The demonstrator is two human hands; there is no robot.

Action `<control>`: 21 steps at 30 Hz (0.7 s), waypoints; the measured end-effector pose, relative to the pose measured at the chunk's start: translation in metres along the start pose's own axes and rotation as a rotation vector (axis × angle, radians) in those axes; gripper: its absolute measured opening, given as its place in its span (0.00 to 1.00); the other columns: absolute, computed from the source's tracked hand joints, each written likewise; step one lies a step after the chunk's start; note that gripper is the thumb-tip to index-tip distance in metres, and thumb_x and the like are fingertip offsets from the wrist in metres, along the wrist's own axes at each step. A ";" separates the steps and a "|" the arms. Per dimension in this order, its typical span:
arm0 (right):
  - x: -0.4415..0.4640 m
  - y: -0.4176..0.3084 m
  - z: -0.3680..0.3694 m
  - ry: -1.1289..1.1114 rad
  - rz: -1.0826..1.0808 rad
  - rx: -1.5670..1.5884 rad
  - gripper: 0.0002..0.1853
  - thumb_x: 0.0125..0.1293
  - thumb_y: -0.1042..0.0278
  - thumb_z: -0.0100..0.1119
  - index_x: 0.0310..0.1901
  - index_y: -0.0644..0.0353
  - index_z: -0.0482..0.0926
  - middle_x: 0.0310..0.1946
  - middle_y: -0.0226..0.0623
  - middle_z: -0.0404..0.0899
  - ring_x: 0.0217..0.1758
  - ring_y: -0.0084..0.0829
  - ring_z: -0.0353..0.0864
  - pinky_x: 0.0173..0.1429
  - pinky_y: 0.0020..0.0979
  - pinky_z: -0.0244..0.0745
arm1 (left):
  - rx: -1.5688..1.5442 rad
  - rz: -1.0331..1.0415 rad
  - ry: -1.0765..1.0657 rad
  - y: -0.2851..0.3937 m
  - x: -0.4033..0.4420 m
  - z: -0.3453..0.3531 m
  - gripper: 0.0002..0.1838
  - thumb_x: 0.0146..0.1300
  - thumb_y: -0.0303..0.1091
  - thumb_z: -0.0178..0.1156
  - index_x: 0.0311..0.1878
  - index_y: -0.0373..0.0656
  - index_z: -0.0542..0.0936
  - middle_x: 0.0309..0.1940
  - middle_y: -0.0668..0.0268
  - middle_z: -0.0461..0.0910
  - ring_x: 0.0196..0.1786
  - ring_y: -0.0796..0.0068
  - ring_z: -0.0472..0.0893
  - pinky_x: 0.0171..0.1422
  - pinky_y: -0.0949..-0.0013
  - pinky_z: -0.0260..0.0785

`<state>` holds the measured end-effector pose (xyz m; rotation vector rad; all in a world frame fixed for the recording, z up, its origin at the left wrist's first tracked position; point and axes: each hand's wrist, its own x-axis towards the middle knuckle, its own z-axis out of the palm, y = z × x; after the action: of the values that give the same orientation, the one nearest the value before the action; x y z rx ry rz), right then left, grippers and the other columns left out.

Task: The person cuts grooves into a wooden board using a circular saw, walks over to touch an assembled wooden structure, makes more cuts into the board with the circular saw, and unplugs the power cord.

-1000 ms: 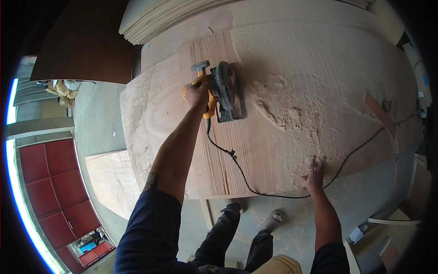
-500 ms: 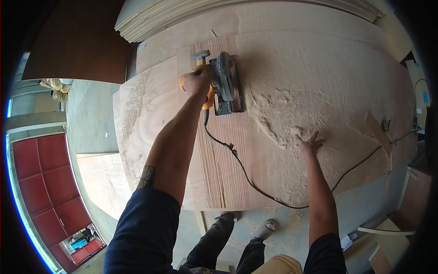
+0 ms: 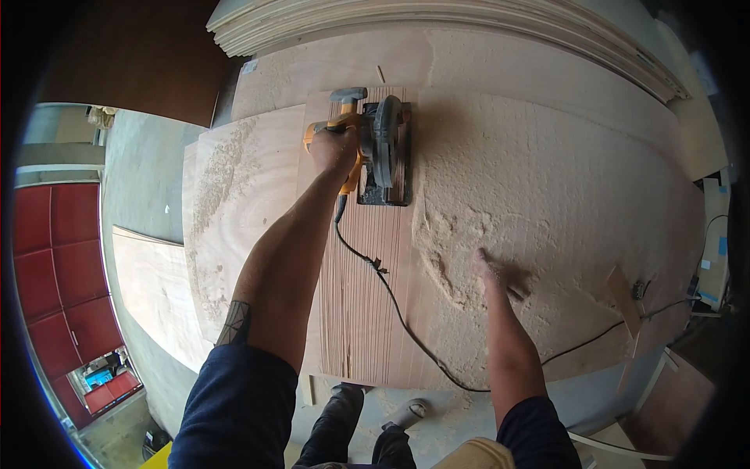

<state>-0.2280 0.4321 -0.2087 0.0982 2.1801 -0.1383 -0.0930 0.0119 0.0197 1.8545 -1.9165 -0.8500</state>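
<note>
My left hand [image 3: 334,148] is wrapped round the rear handle of a yellow and grey circular saw [image 3: 384,141]. The saw's black base plate rests on a grooved wooden panel [image 3: 367,297], close to its far end. Out of the saw's handle runs a black power cord [image 3: 400,316], which crosses the panel toward me. To the right, my right hand [image 3: 500,277] is over a spread of loose sawdust [image 3: 449,234], thumb and fingers apart and nothing held. The saw's blade is hidden from above by its guard.
Larger plywood sheets [image 3: 594,156] lie under the panel, dusted with sawdust. A stack of boards [image 3: 437,23] stands along the far side. A wood offcut [image 3: 623,297] lies at the right, near the cord. Red doors [image 3: 66,258] show at the left.
My right hand has shifted over the sawdust and turned, its thumb now pointing away from me. My left hand keeps its hold on the saw, which stays near the panel's far end. The view has shifted slightly.
</note>
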 end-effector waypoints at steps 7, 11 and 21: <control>-0.033 -0.015 -0.008 0.155 0.172 0.025 0.63 0.60 0.19 0.55 0.72 0.78 0.50 0.73 0.74 0.49 0.82 0.59 0.42 0.81 0.51 0.42 | -0.015 -0.017 0.012 0.027 0.036 0.010 0.23 0.57 0.47 0.65 0.43 0.34 0.87 0.41 0.46 0.88 0.48 0.46 0.87 0.54 0.51 0.79; -0.037 -0.019 -0.009 0.201 0.211 0.023 0.67 0.57 0.17 0.57 0.72 0.78 0.44 0.73 0.76 0.43 0.81 0.62 0.37 0.80 0.55 0.38 | -0.016 -0.052 0.001 0.033 0.058 0.020 0.24 0.57 0.48 0.66 0.42 0.32 0.87 0.41 0.43 0.87 0.48 0.45 0.87 0.53 0.50 0.80; -0.045 -0.016 -0.013 0.260 0.269 0.018 0.78 0.49 0.14 0.62 0.72 0.77 0.28 0.73 0.81 0.28 0.80 0.71 0.25 0.78 0.65 0.29 | -0.051 -0.048 -0.052 0.050 0.100 0.037 0.23 0.59 0.45 0.64 0.51 0.38 0.86 0.45 0.50 0.88 0.51 0.53 0.87 0.57 0.56 0.77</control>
<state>-0.2147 0.4168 -0.1637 0.4387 2.3994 0.0091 -0.1640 -0.0812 0.0062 1.8724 -1.8695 -0.9620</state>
